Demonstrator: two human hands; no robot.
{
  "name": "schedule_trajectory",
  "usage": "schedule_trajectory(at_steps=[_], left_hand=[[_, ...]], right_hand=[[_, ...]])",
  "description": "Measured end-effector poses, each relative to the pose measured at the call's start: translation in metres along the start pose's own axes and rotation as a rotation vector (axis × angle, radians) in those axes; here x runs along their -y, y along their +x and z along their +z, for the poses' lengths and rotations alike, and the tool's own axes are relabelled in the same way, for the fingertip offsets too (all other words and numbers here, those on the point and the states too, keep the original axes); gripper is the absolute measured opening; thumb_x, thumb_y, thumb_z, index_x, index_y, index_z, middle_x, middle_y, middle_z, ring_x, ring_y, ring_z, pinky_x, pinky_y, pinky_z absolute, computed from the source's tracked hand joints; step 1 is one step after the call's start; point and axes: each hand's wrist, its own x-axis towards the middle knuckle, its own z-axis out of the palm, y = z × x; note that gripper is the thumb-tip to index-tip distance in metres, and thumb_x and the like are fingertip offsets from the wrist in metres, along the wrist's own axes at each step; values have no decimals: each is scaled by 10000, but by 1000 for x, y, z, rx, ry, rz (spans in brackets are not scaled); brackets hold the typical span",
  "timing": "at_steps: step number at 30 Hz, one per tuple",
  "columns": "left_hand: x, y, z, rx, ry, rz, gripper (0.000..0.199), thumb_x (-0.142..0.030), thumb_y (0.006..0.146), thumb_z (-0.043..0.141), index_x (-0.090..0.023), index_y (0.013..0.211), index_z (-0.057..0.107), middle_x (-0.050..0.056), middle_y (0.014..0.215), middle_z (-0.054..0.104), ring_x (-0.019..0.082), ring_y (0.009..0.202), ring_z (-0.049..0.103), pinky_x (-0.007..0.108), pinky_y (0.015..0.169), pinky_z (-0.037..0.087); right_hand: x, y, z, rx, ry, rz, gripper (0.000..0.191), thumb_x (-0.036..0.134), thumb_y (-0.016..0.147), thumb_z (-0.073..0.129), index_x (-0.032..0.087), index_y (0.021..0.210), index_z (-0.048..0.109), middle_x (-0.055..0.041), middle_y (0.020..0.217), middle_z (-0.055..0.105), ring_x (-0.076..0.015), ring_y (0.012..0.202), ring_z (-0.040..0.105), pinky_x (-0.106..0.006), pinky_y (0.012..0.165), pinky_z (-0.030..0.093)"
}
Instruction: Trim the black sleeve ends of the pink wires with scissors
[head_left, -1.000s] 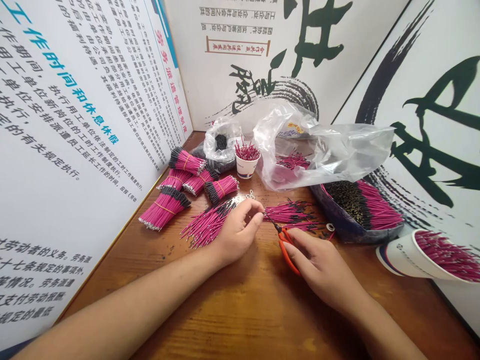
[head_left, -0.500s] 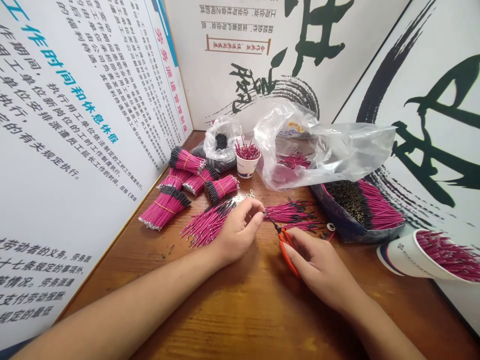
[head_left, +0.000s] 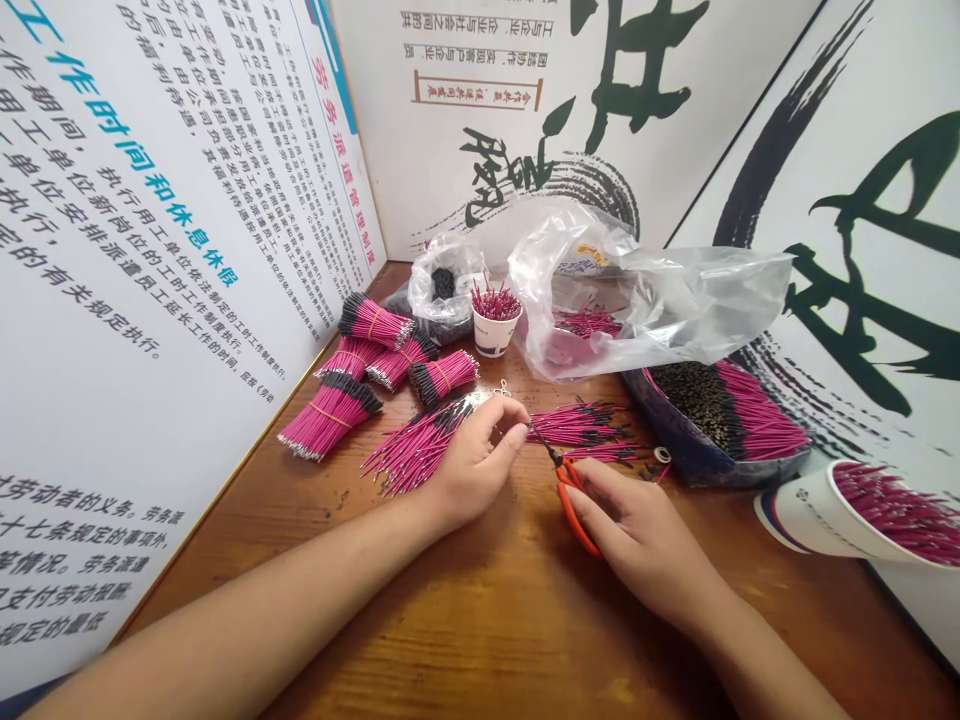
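Observation:
My left hand (head_left: 486,452) is closed in a pinch between thumb and forefinger. Whatever lies between those fingertips is too small to make out. In my right hand (head_left: 643,520) are orange-handled pliers (head_left: 574,505), their slim dark nose reaching up to the left fingertips. Under and left of my left wrist spreads a loose fan of pink wires (head_left: 409,445) with silvery tips. Beyond the nose of the pliers lies a second loose pile of pink wires (head_left: 581,422) with black sleeves on their ends.
Banded pink wire bundles (head_left: 328,415) are stacked at left. Behind stand a paper cup (head_left: 493,338) of wires, a bag of small black pieces (head_left: 444,283) and a clear plastic bag (head_left: 675,305). At right are a dark tray (head_left: 739,470) of wires and a tilted paper cup (head_left: 814,515). Printed panels enclose the table.

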Motion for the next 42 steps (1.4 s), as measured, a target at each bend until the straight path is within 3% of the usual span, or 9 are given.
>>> schedule_trajectory(at_steps=[9, 30, 37, 42], left_hand=[[1, 0, 0, -9, 1, 10, 75, -230, 923, 471, -181, 890, 517, 18, 853, 546, 153, 803, 510, 275, 768, 433], [1, 0, 1, 0, -3, 24, 56, -195, 925, 474, -184, 887, 513, 11, 850, 548, 148, 794, 510, 266, 748, 430], [4, 0, 0, 4, 17, 21, 71, -212, 928, 473, -182, 881, 516, 8, 835, 538, 145, 773, 495, 260, 723, 414], [3, 0, 0, 2, 8, 19, 70, -206, 923, 475, -175, 879, 520, 7, 832, 534, 143, 774, 491, 259, 725, 409]], right_hand=[[-2, 0, 0, -70, -21, 42, 272, 380, 999, 403, 218, 802, 497, 30, 653, 563, -134, 580, 515, -241, 561, 371], [1, -1, -1, 34, 44, 33, 275, 390, 1002, 409, 219, 814, 513, 30, 689, 566, -135, 615, 505, -248, 587, 362], [0, -2, -3, 19, -52, 38, 312, 400, 1003, 397, 229, 743, 405, 26, 656, 547, -145, 590, 505, -262, 560, 331], [0, -2, -3, 44, -43, 54, 303, 407, 1003, 389, 230, 759, 410, 23, 665, 545, -150, 603, 502, -265, 573, 334]])
